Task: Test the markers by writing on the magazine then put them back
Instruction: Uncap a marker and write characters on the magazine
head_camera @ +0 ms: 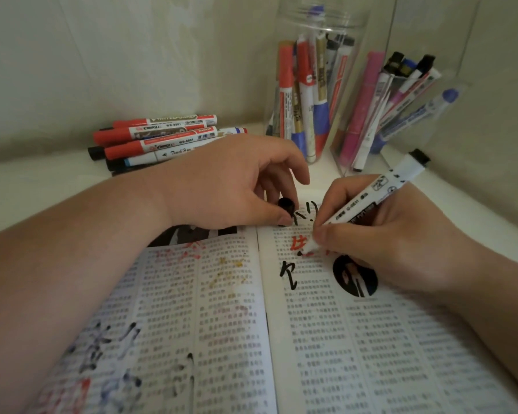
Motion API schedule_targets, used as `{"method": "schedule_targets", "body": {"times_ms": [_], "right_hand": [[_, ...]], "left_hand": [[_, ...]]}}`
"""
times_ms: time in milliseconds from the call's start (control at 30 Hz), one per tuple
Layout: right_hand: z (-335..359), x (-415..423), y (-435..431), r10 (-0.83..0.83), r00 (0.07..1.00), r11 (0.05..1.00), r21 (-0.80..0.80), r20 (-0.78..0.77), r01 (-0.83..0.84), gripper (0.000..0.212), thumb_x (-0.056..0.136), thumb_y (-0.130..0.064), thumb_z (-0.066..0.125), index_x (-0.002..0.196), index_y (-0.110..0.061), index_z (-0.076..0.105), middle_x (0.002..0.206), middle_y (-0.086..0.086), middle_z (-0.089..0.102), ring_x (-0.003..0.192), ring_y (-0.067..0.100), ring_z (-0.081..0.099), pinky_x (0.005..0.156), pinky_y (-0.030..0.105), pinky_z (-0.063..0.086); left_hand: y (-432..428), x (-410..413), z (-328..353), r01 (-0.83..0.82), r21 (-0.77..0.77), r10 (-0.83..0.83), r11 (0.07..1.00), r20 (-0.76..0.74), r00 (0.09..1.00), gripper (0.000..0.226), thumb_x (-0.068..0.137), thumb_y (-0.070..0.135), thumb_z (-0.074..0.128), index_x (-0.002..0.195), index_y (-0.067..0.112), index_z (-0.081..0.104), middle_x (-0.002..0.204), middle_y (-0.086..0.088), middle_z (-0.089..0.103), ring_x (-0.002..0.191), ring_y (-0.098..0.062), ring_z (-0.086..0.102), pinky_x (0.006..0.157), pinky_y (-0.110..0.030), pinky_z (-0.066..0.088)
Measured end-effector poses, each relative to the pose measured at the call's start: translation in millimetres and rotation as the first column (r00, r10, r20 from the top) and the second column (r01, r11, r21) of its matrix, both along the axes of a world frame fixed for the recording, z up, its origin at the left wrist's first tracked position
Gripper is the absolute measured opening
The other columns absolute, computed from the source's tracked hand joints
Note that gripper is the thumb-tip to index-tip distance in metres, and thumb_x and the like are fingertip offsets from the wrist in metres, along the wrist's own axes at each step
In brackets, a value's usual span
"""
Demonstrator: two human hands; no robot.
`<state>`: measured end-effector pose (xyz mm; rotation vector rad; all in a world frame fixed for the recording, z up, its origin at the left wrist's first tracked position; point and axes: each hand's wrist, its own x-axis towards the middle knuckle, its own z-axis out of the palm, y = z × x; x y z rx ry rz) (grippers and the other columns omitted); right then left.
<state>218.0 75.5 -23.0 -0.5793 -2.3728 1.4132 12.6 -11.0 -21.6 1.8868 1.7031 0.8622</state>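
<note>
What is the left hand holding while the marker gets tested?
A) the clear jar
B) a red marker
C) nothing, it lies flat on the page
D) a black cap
D: the left hand pinches a black cap at the top edge of the magazine, while the right hand writes with the marker.

a pale, cream-coloured back wall (102, 55) is seen across the top, crossed by faint slanted seams. it is met at the right by a side wall (503, 115) of the same tone, so that a corner is formed. below them a white surface (27, 186) is seen, joined to the back wall along a shadowed edge. everything is lit softly and rather dimly
</note>
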Motion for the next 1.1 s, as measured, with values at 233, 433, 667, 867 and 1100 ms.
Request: {"method": "schedule_targets", "body": {"times_ms": [233,433,667,867,1100], "right_hand": [[1.1,0.1,-2.1,0.054,0.997,0.999,-0.007,0.048,-0.054,0.005,0.073,-0.013,0.072,0.070,-0.010,0.070,0.056,0.009,0.061,0.049,0.017,0.056,0.047,0.029,0.043],[2.2,0.1,3.9,0.007,0.998,1.000,0.011,0.059,-0.008,0.006,0.068,-0.009,0.068,0.067,-0.004,0.064,0.058,0.026,0.058,0.047,0.025,0.054,0.045,0.032,0.044],[5.0,2.0,-0.4,0.168,0.983,0.980,-0.118,0.070,-0.159,0.006,0.072,-0.003,0.070,0.067,-0.003,0.067,0.053,0.013,0.060,0.044,0.022,0.054,0.043,0.026,0.044],[3.9,1.7,2.1,0.120,0.992,0.990,-0.085,0.039,-0.116,0.006,0.071,-0.007,0.071,0.069,-0.003,0.067,0.058,0.021,0.062,0.047,0.021,0.056,0.045,0.028,0.044],[0.9,0.5,4.4,0.072,0.997,0.997,-0.032,0.016,-0.071,0.008,0.072,-0.013,0.074,0.072,-0.007,0.069,0.065,0.022,0.065,0.053,0.035,0.058,0.051,0.034,0.048]], "left_hand": [[-1.2,2.4,1.7,0.001,-0.017,-0.002,1.000,-0.046,0.999,0.047,0.075,0.020,0.088,0.111,0.039,0.065,0.096,0.023,0.073,0.085,-0.002,0.068,0.078,-0.028,0.055],[-1.6,2.6,1.6,-0.014,-0.019,0.012,1.000,-0.086,0.996,0.048,0.076,0.022,0.088,0.113,0.041,0.065,0.097,0.024,0.073,0.088,-0.002,0.067,0.078,-0.024,0.052],[-1.5,4.7,3.6,0.002,-0.030,-0.005,1.000,-0.092,0.996,0.051,0.078,0.019,0.086,0.115,0.044,0.062,0.097,0.031,0.071,0.086,0.004,0.066,0.078,-0.021,0.051],[-2.0,3.5,3.7,0.017,-0.040,-0.020,0.999,-0.086,0.996,0.050,0.080,0.016,0.084,0.117,0.042,0.063,0.097,0.030,0.072,0.084,0.007,0.065,0.078,-0.019,0.051],[-1.4,2.7,2.1,0.008,-0.030,-0.011,1.000,-0.111,0.994,0.049,0.080,0.020,0.084,0.117,0.042,0.063,0.098,0.028,0.073,0.090,0.011,0.064,0.078,-0.009,0.047]]}}
